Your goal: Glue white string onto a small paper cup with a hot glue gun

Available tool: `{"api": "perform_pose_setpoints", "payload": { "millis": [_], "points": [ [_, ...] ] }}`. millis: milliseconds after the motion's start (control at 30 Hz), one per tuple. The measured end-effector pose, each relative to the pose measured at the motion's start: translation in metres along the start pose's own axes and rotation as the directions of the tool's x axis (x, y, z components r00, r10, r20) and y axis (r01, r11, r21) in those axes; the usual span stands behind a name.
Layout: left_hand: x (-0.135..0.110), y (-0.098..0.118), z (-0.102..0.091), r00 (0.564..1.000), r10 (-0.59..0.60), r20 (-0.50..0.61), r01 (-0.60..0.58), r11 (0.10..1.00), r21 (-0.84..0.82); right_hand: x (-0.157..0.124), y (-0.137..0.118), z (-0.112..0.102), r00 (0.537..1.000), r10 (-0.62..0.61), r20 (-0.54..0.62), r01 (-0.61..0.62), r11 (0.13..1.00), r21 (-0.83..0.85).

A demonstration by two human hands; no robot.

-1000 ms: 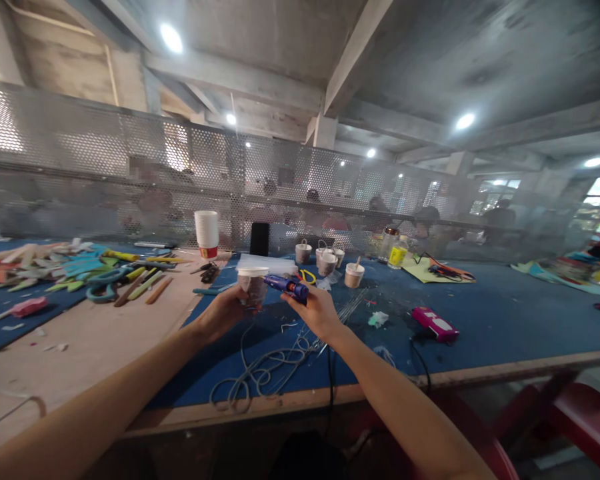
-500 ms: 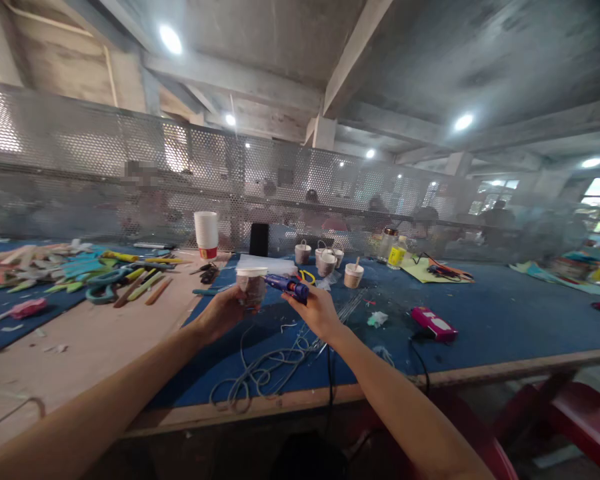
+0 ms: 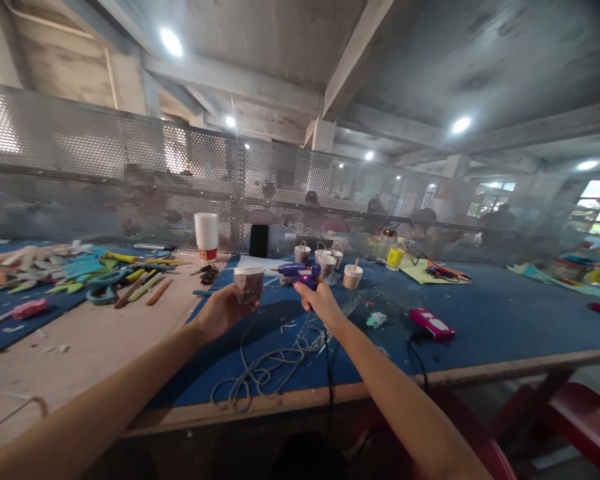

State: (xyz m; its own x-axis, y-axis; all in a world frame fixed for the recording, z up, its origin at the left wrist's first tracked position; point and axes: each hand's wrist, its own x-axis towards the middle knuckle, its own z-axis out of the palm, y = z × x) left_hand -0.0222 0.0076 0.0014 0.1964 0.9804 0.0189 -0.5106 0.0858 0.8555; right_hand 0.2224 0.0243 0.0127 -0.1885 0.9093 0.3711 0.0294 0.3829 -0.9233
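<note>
My left hand (image 3: 225, 310) is wrapped round a paper cup (image 3: 249, 287) with a white rim and a brownish-grey covered side, held upright above the blue mat (image 3: 275, 360). In my right hand (image 3: 323, 300) is a blue glue gun (image 3: 297, 269) with a small red light, its cord hanging down over the table edge. The nozzle points left toward the cup's rim, with a gap between them. Behind the gun stand several similar small cups (image 3: 327, 265), some with looped handles. One cup (image 3: 353, 276) to the right has a stick in it.
Loose grey cord (image 3: 253, 373) and clear glue sticks (image 3: 347, 303) lie in front. Stacked paper cups (image 3: 207, 233), a phone (image 3: 259, 241), scissors (image 3: 105, 285) and cut pieces (image 3: 70, 261) are left and back. A magenta box-shaped device (image 3: 433, 325) and a yellow-labelled bottle (image 3: 396, 253) stand right.
My right hand has drawn the glue gun to the right, away from the cup, and its barrel is now nearly level. My left hand keeps the cup almost in place.
</note>
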Motion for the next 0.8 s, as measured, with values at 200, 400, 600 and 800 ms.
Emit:
{"api": "perform_pose_setpoints", "payload": {
  "millis": [200, 400, 600, 800],
  "points": [
    [0.0, 0.001, 0.001, 0.999, 0.035, 0.024, -0.034, 0.999, -0.016, 0.014, 0.02, -0.01, 0.968, 0.248, 0.045, -0.252, 0.963, 0.1],
    [-0.001, 0.001, 0.006, 1.0, 0.022, 0.01, -0.022, 1.0, 0.005, 0.021, 0.043, -0.027, 0.938, 0.332, -0.099, -0.346, 0.917, -0.197],
    [-0.001, -0.001, 0.004, 0.998, 0.01, 0.057, -0.013, 0.998, 0.056, 0.02, 0.037, -0.032, 0.955, 0.268, -0.127, -0.273, 0.624, -0.732],
    [-0.005, 0.0, 0.006, 0.995, 0.044, 0.088, -0.056, 0.988, 0.142, 0.01, 0.03, -0.027, 0.969, 0.181, -0.169, -0.226, 0.368, -0.902]
  ]
}}
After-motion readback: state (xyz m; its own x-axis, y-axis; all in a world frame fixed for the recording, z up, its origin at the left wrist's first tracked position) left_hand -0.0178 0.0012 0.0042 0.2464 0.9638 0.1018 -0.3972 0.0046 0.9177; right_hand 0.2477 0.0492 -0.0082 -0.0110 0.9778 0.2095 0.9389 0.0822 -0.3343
